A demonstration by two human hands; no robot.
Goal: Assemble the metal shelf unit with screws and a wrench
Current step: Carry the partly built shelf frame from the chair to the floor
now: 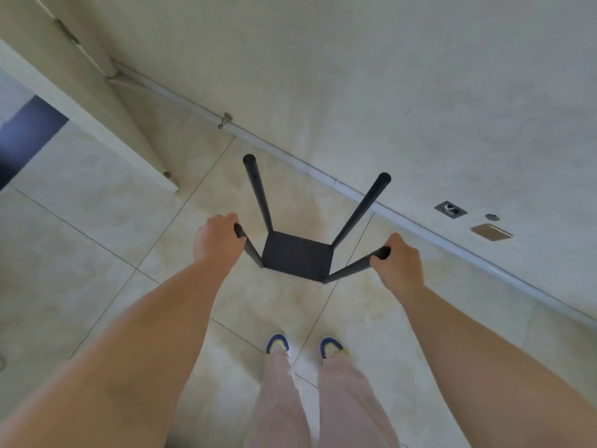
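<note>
A black metal shelf unit (297, 255) stands on the tiled floor in front of my feet, a square panel at the bottom with four black posts rising from its corners. My left hand (217, 237) grips the top of the near left post. My right hand (400, 260) grips the top of the near right post. The two far posts (258, 192) stand free, their round tops pointing toward me. No screws or wrench are visible near the unit.
A wall with a pale baseboard (355, 189) runs diagonally just behind the unit. An open door (97, 101) stands at the left. On the floor at the right lie a small dark packet (450, 209), a round piece (492, 217) and a brown flat card (491, 232).
</note>
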